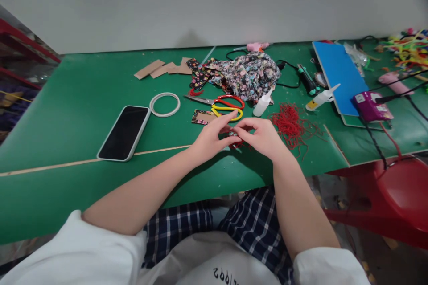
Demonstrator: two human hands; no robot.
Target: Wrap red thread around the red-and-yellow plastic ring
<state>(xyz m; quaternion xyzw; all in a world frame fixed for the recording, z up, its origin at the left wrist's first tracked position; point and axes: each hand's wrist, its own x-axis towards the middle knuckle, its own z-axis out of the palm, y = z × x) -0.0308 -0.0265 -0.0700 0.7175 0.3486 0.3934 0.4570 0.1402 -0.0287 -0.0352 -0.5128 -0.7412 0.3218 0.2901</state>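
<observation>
My left hand (214,136) and my right hand (261,136) meet near the table's front, fingertips pinched around a small patterned piece (233,133). Pale blue and red show on it, but fingers hide most of its shape. Just beyond my left hand lie scissors (216,101) with one red and one yellow handle. A floral-edged cardboard rectangle (203,117) is partly under the scissors' yellow handle. To the right of my right hand sits a tangled heap of red strings (290,125). A small white squeeze bottle (262,104) stands behind my right hand.
On the left are a phone (124,133) and a white ring (165,104). Bunched floral cloth (249,73) and cardboard strips (150,69) lie behind. Rightward are another glue bottle (321,99), a blue board (341,75), a purple box (372,107) with cables and a pink glue gun (394,82).
</observation>
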